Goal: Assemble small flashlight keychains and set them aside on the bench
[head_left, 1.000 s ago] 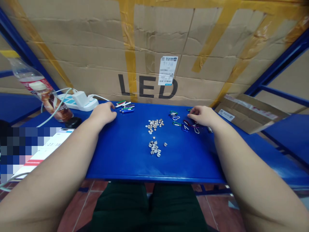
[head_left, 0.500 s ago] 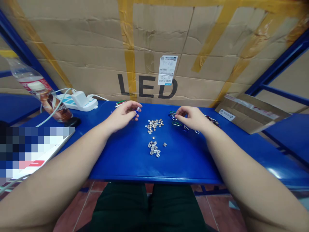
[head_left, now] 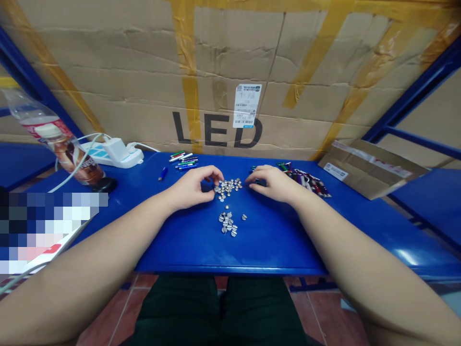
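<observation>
My left hand (head_left: 192, 188) reaches in from the left, thumb and forefinger apart, its fingertips at the left edge of a loose pile of small silver discs (head_left: 230, 185). I see nothing held in it. My right hand (head_left: 271, 183) hovers palm down to the right of that pile, fingers bent and thumb apart, partly hiding some carabiners (head_left: 253, 168). A second group of silver discs, each with a line across it (head_left: 227, 224), lies nearer to me. Behind my left hand are several short coloured metal tubes (head_left: 185, 165), and a single blue tube (head_left: 163, 174) lies apart from them.
More small coloured items (head_left: 311, 184) lie beyond my right wrist. A cardboard box (head_left: 370, 168) stands at the right of the blue table (head_left: 230, 257). At left are a power strip (head_left: 124, 154) and a drink bottle (head_left: 77, 158). A large carton (head_left: 144, 72) walls the back.
My left hand has moved right and nearer, from the tubes to the disc pile; the small blue tube in its fingers no longer shows there. My right hand has shifted slightly left.
</observation>
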Tool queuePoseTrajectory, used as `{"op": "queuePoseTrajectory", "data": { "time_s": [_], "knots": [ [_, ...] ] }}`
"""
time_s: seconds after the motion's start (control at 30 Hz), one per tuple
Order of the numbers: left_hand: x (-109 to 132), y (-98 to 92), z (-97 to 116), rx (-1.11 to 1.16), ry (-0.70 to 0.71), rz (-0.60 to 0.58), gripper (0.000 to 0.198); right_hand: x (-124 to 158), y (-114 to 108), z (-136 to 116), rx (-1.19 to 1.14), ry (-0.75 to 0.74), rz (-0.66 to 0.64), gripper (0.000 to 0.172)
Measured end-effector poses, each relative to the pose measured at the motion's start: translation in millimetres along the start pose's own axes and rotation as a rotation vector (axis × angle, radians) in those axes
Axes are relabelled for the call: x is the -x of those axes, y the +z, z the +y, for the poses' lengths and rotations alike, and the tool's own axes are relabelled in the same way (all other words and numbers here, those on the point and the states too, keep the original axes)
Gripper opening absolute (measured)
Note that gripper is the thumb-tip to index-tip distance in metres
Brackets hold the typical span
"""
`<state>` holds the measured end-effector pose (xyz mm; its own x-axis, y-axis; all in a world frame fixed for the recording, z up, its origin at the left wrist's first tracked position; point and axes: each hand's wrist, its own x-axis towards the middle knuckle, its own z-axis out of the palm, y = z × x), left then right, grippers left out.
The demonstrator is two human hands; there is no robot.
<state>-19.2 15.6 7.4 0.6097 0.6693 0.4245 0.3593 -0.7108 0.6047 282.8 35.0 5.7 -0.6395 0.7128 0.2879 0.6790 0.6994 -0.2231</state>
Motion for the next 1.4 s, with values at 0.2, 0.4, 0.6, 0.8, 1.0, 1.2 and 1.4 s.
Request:
{"op": "queuePoseTrajectory", "data": {
  "time_s": [0.2, 0.4, 0.6, 0.8, 1.0, 1.2, 1.4],
  "knots": [
    [-1.1, 1.6, -0.1, -0.005, 0.016, -0.013, 0.027, -8.8, 10.9, -14.6, 0.039, -0.065, -0.094, 0.016],
    [-1.1, 1.0, 0.1, -0.045, 0.041, -0.018, 0.020, -9.9, 8.0, -17.8, -0.012, -0.055, -0.124, 0.012],
    [-1.1, 2.9, 1.3, -0.014, 0.002, -0.027, 0.021, -9.4, 8.0, -24.7, -0.122, -0.049, -0.022, 0.013],
    [-1.2, 8.3, 3.8, 0.094, -0.017, -0.028, 0.029, -10.0, 5.3, -56.7, -0.407, -0.218, 0.364, 0.012],
    [0.2, 9.5, 8.6, 0.135, -0.008, -0.031, 0.031, -9.7, 11.7, -69.7, -0.380, -0.324, 0.335, 0.012],
    [0.9, 8.5, 10.2, 0.116, 0.016, -0.020, 0.027, -9.0, 12.6, -67.9, -0.322, -0.355, 0.346, 0.011],
    [0.8, 9.5, 11.5, 0.115, 0.009, -0.019, 0.027, -9.2, 14.4, -67.0, -0.313, -0.356, 0.342, 0.010]
  ]
}}
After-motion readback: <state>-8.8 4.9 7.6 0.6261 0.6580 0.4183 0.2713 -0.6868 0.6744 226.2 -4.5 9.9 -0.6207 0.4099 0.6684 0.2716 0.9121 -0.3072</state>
